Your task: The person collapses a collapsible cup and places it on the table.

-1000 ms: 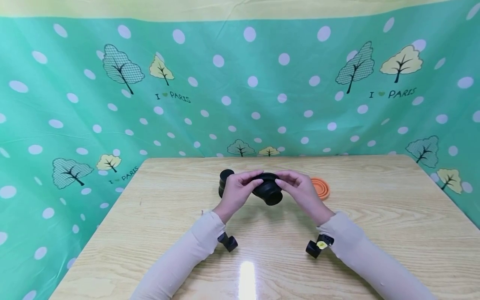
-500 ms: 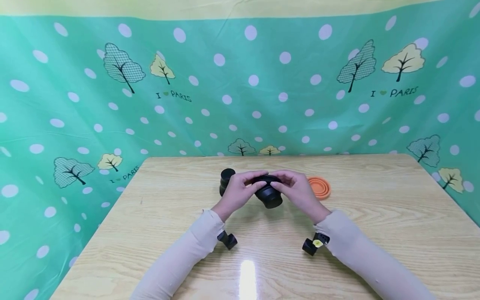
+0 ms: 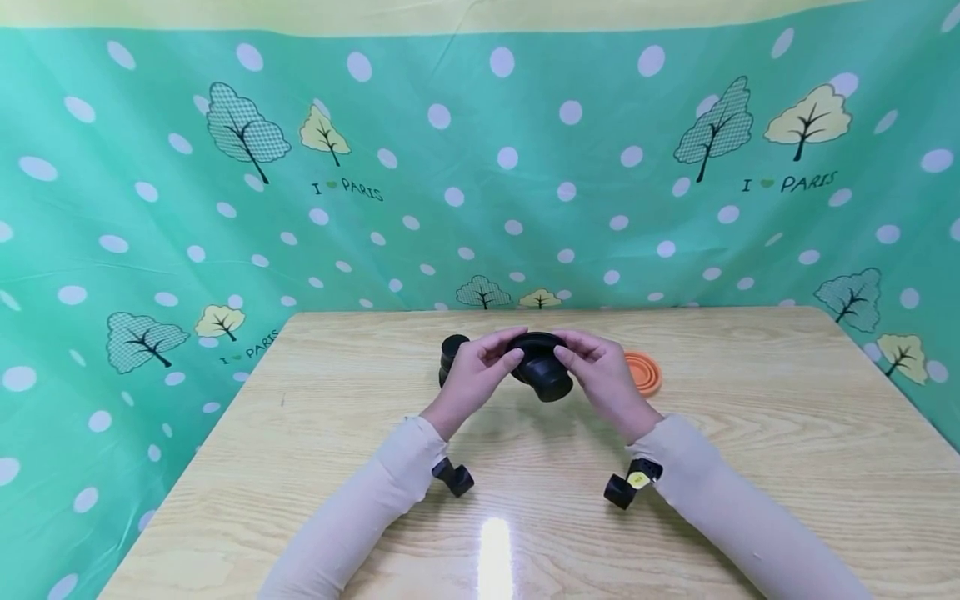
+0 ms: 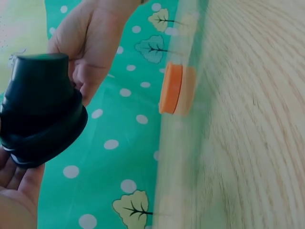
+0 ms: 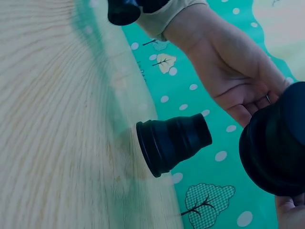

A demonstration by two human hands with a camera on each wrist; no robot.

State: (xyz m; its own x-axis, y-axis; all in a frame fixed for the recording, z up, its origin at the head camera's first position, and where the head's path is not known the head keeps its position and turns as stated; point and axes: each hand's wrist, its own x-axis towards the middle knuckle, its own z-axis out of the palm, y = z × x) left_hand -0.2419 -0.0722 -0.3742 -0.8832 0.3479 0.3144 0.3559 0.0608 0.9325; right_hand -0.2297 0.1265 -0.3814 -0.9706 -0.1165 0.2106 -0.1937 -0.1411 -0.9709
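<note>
From my remote station I am viewing a black, stepped, tapering cup with a broad flanged rim (image 3: 551,379), which is hanging in the air over the pale wood-grain surface (image 3: 825,417), between the two bare hands. The left hand (image 3: 472,367) is gripping one side of the rim, thumb towards me and fingers behind; the right hand (image 3: 606,377) is pinching the opposite side in the same manner. From its satin sheen and ringed wall I am judging the cup to be light, flexible silicone or rubber, unlikely to break, slightly slippery on the smooth bands and apt to fold at its steps under pressure; the thickened rim is seeming the firmest place for taking hold, with both sides sharing the load. The long axis is running obliquely: the wide rim is facing up and away from me, while the narrow end is pointing downwards, towards me and a little to the right. A second black stepped cup (image 5: 176,143) is standing beyond the left hand, wide end on the surface and narrow end up; a flat orange ringed disc (image 3: 642,372) is lying just beside the right hand.
</note>
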